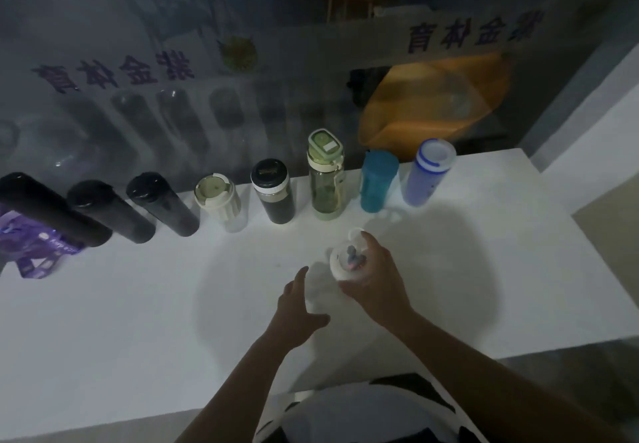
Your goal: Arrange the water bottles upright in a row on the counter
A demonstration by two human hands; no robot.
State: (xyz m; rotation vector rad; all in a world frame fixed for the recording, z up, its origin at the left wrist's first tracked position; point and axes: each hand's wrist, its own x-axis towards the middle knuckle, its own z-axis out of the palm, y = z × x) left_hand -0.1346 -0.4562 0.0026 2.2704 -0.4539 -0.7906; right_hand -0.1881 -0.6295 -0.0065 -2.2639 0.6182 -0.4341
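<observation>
Several bottles stand upright in a row along the back of the white counter [138, 321]: three black ones [114, 212], a cream-lidded clear one [221, 202], a dark one with a white band [273, 192], a green one [325, 176], a teal one [377, 181] and a blue one [428, 173]. In front of the row, a clear bottle with a white lid [345, 261] stands upright near the counter's middle. My right hand [377, 280] grips it at the lid and neck. My left hand [301, 307] rests against its lower body with fingers spread.
A purple packet [31, 249] lies at the counter's left end under the leftmost black bottle. A glass pane with dark lettering backs the row, with an orange bag [432, 96] behind it. The counter's right edge drops off just beyond the blue bottle.
</observation>
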